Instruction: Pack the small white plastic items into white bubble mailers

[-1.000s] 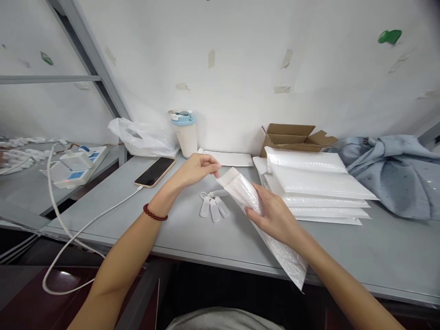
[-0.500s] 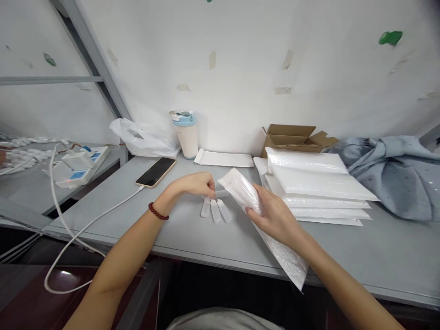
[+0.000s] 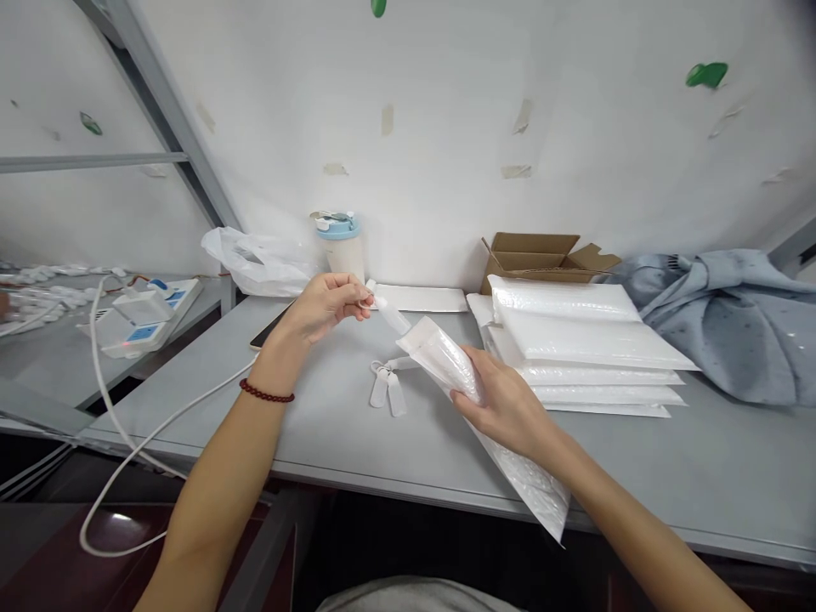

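My left hand (image 3: 328, 304) pinching 1 small white tag (image 3: 390, 315) above the grey table (image 3: 331, 425), my right hand (image 3: 503, 404) gripping a bubble mailer (image 3: 446, 361) tilted, mouth near the tag, 2 tags (image 3: 388, 390) lying below.

- The bubble mailer (image 3: 484, 408) is white with a bubbled texture.
- The small tags (image 3: 388, 389) just left of the bubble mailer are white.
- The stack of mailers (image 3: 586, 348) to its right is white.
- The table (image 3: 357, 433) under it is plain grey.
- The cardboard box (image 3: 541, 255) behind it is brown.
- The cloth (image 3: 733, 314) far right of it is blue-grey with tiny dots.
- The cup (image 3: 341, 246) behind and to its left is white with a light blue lid.
- The bracelet (image 3: 266, 393) to its left is dark red.
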`<state>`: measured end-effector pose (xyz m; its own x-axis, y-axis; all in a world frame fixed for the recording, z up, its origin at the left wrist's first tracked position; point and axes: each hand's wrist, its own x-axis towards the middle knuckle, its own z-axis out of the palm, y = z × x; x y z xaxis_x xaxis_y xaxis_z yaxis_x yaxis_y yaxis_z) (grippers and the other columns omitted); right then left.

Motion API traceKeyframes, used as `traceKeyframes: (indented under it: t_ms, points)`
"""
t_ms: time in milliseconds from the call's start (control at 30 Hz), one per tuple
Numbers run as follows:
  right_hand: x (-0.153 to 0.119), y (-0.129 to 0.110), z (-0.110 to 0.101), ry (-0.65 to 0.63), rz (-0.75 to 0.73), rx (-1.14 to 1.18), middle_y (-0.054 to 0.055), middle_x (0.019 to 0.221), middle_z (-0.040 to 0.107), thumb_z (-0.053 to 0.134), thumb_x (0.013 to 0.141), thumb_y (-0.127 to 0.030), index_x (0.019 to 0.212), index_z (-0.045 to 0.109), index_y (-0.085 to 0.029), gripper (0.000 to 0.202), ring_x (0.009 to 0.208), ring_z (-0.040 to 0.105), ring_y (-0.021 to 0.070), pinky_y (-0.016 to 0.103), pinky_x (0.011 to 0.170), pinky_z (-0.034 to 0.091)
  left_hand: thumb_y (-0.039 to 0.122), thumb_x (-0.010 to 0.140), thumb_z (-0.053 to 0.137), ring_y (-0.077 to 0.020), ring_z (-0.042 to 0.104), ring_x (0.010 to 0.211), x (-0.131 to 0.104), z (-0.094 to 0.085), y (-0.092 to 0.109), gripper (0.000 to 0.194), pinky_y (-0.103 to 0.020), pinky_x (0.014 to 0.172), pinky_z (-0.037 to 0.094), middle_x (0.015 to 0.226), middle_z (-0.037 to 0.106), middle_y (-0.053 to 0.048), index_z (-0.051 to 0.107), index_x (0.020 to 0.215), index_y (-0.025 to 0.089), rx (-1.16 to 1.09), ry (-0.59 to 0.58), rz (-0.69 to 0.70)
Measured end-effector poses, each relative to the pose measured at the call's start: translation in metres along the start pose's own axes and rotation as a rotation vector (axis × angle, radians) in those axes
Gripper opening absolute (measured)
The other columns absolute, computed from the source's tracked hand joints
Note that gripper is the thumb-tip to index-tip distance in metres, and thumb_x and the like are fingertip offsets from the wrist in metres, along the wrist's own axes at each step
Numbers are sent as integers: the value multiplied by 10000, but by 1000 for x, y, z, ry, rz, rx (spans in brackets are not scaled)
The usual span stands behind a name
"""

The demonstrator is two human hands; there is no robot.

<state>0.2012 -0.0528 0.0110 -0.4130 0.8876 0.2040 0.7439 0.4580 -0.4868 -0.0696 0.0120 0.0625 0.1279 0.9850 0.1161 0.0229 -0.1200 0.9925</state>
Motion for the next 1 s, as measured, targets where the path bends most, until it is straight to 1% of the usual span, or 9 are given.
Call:
traceKeyframes:
  t_ms: [133, 233, 300, 367, 467, 600, 767, 900, 1000]
  points:
    - [0, 1, 1, 13, -18, 12, 88, 1053, 631, 507, 817, -285, 1240, 471, -181, 437, 876, 610, 245, 377, 737, 474, 209, 689, 669, -91, 558, 568, 2, 23, -10, 100, -239, 551, 460, 704, 646, -31, 630, 622, 145, 45, -128, -67]
    - [0, 3, 3, 23, -7, 17, 108, 1143, 626, 524, 809, -302, 1291, 435, -171, 507, 955, 610, 264, 394, 777, 481, 199, 707, 626, -73, 490, 505, 2, 32, -14, 103, -226, 476, 379, 643, 610, -18, 615, 615, 155, 207, -203, -128]
    - [0, 4, 4, 18, 12, 19, 116, 1190, 615, 532, 807, -313, 1314, 420, -162, 540, 1003, 604, 272, 401, 799, 484, 204, 711, 621, -61, 432, 462, 2, 33, -15, 117, -222, 457, 337, 565, 558, 8, 606, 603, 161, 354, -181, -140]
    - [0, 4, 5, 10, 29, 19, 118, 1204, 611, 531, 808, -313, 1317, 424, -155, 544, 1018, 605, 272, 399, 805, 486, 219, 714, 632, -60, 431, 456, 1, 31, -15, 123, -224, 479, 356, 540, 540, 19, 603, 609, 161, 450, -137, -143]
    - [1, 4, 5, 19, 43, 18, 117, 1188, 618, 530, 802, -302, 1303, 441, -153, 531, 998, 615, 264, 387, 789, 492, 231, 706, 665, -80, 509, 504, 2, 30, -14, 85, -235, 537, 430, 608, 594, 11, 618, 730, 163, 427, -100, -164]
    - [2, 5, 5, 59, 11, 39, 102, 1154, 626, 532, 798, -282, 1281, 456, -168, 502, 977, 617, 250, 378, 798, 489, 261, 707, 701, -102, 556, 555, 2, 32, -16, 223, -247, 571, 480, 630, 600, 12, 646, 896, 156, 377, -104, -150]
    - [2, 5, 5, 112, -30, 84, 77, 1111, 633, 527, 802, -257, 1249, 466, -202, 455, 939, 616, 234, 373, 797, 482, 323, 700, 735, -87, 537, 552, 2, 34, -19, 220, -239, 562, 473, 676, 627, -21, 677, 787, 129, 312, -97, -106]
    - [1, 4, 4, 131, -52, 136, 72, 1095, 638, 532, 800, -259, 1186, 480, -210, 393, 925, 615, 230, 357, 763, 483, 331, 651, 781, -86, 513, 541, 0, 40, -17, 254, -230, 543, 438, 613, 615, -5, 664, 765, 136, 233, -82, -127]
    - [1, 3, 3, 134, -47, 149, 64, 1037, 646, 531, 786, -249, 1124, 496, -203, 343, 881, 614, 219, 344, 730, 480, 353, 630, 794, -76, 476, 508, -2, 49, -19, 278, -227, 524, 402, 579, 615, 15, 649, 751, 149, 281, -51, -86]
